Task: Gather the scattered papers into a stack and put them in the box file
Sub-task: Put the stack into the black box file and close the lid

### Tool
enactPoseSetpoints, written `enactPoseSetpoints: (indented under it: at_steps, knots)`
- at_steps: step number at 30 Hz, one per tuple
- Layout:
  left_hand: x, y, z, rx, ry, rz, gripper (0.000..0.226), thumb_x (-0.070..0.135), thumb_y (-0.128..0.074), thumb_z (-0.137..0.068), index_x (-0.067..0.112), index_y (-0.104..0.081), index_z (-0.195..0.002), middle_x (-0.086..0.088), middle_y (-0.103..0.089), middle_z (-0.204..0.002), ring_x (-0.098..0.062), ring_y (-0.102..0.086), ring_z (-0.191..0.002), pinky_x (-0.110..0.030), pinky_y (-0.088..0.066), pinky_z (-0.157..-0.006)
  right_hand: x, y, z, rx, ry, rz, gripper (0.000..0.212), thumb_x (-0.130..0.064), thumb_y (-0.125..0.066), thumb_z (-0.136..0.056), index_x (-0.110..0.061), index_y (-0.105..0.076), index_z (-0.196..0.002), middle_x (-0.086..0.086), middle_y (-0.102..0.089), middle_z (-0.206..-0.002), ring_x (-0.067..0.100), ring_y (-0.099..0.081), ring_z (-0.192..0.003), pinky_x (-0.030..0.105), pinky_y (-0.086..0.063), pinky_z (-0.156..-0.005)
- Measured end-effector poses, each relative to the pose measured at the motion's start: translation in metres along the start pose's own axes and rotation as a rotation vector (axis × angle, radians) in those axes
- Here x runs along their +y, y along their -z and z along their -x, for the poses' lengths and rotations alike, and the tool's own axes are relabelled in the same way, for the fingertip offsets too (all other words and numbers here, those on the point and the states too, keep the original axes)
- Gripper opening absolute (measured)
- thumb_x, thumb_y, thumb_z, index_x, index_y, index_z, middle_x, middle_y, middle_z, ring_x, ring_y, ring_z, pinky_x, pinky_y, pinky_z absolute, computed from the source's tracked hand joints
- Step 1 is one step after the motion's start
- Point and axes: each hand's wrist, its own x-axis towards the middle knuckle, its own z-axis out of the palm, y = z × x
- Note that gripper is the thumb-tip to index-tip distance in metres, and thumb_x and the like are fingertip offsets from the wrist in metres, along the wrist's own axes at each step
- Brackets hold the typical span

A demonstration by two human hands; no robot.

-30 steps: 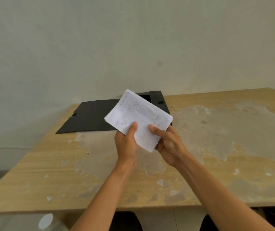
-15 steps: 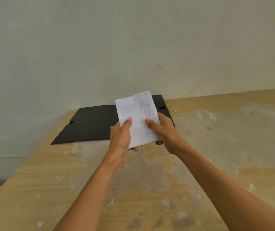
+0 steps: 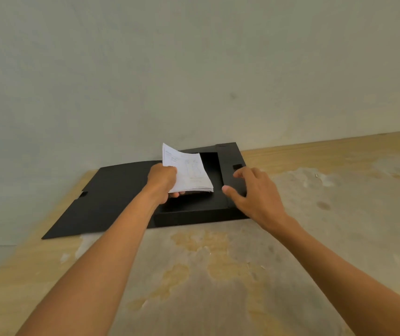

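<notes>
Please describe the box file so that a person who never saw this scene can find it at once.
Look at the worn wooden table standing against the pale wall. At its far edge lies the box file, open, with its lid spread flat to the left. It is the only black thing there, and the left hand holds the white papers over its tray.

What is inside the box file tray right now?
The papers, gripped by the left hand, sit in the box file, far edge tilted up. The rest looks bare black. The floor beneath the stack is hidden. The right hand rests open on the rim.
</notes>
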Motion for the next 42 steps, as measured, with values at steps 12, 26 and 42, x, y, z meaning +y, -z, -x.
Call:
enactPoseSetpoints:
  at_steps: [12,26,42]
  knots:
    - [-0.006,-0.083,-0.048,-0.036,-0.009,-0.314,0.021,0.007,-0.045,-0.088,0.0,-0.054,-0.106,-0.006,-0.049,-0.073,-0.017,-0.048,-0.061,-0.025,-0.038,-0.05,0.023,-0.027,0.009,0.009,0.047,0.209,0.071,-0.074,-0.023,-0.079,-0.023,-0.054,-0.118,0.003,-0.047,-0.135,0.023,-0.042,-0.124,0.039,-0.035,-0.097]
    - [-0.012,-0.095,-0.045,0.036,-0.223,-0.487,0.024,0.009,-0.057,-0.081,0.01,-0.042,-0.063,-0.004,-0.046,-0.062,-0.014,-0.043,-0.051,-0.023,-0.033,-0.045,0.023,-0.029,0.009,-0.016,0.048,0.214,0.078,-0.08,-0.03,-0.074,-0.02,-0.053,-0.118,0.008,-0.045,-0.138,0.03,-0.047,-0.12,0.042,-0.04,-0.092]
    - [-0.002,-0.05,-0.033,-0.15,-0.17,-0.259,0.054,0.015,-0.056,-0.091,0.007,-0.037,-0.141,-0.012,-0.051,-0.135,-0.02,-0.057,-0.11,-0.033,-0.049,-0.089,0.02,-0.025,0.013,0.051,0.053,0.245,0.076,-0.081,-0.024,-0.075,-0.022,-0.056,-0.113,0.01,-0.046,-0.136,0.03,-0.044,-0.123,0.044,-0.036,-0.097]
